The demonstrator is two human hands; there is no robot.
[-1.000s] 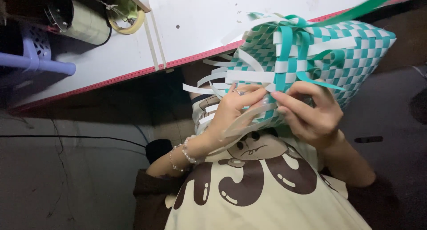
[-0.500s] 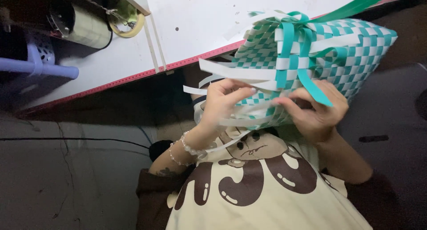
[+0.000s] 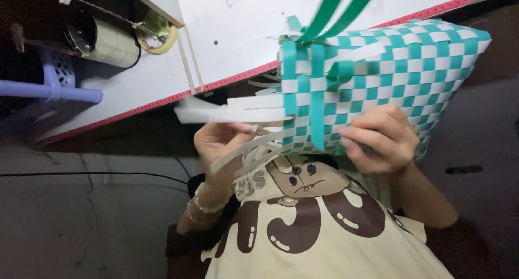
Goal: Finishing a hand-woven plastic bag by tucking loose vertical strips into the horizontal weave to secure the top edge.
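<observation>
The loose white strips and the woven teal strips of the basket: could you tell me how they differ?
The loose white strips fan out unwoven past the basket edge by the left hand; the woven teal strips lie locked in the checker. White ends are free, teal ones tucked. Both are flat bands.

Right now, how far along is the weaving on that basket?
Done: most of the basket shows a tight teal-and-white checker. In hand: the left hand grips the loose white strips sticking out of the open edge, and the right hand steadies the woven side. Left: those white ends and the green strips at the top are unwoven and untrimmed.
</observation>
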